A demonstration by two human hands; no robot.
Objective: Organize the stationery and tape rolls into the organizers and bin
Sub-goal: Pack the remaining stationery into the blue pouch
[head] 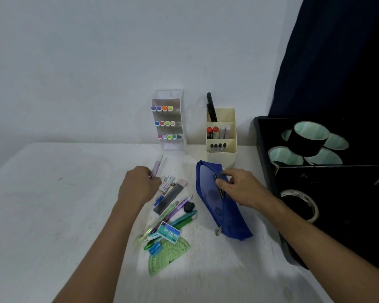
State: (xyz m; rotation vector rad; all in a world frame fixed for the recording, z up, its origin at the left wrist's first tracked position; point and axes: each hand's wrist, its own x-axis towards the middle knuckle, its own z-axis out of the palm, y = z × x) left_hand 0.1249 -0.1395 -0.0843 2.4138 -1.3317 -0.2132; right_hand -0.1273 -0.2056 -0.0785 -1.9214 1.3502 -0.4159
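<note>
Bare table (53, 204) left, stationery pile (171, 217) centre, blue pouch (219, 206) beside it, black bin (269, 171) blocking right.

My left hand (138, 185) is resting on the table (53, 204) at the far end of a stationery pile (171, 213), gripping a pen (157, 168) that is pointing toward the wall. My right hand (242, 185) is pinching a pencil (218, 186) at the opening of the pencil pouch (219, 206), which is lying just right of the pile. A protractor (169, 255) is lying at the pile's near end. Behind the pile, a tiered marker organizer (170, 121) is standing against the wall, with a compartmented pen holder (221, 136) to its right. Tape rolls (307, 138) are sitting in the bin (269, 171) at far right.
</note>
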